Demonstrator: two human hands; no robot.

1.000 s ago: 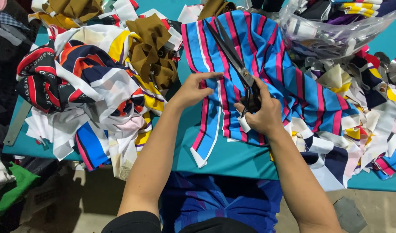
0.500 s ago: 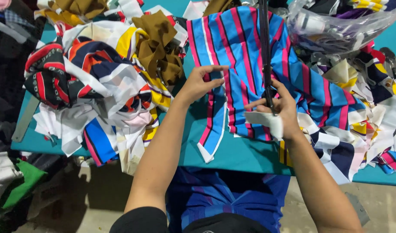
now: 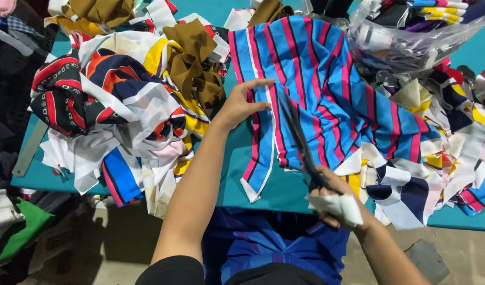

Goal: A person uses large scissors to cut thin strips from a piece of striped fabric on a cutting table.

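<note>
Striped cloth flat on tabletop, stripes running away. Left hand fingers spread, pinning strip edge. Right hand fingers closed on scissors, blades pointing away along stripes.

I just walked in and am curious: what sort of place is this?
Probably a garment or textile cutting workshop. A teal table is heaped with fabric offcuts, the right hand works large scissors through a blue striped cloth, and the left hand holds that cloth flat.
</note>
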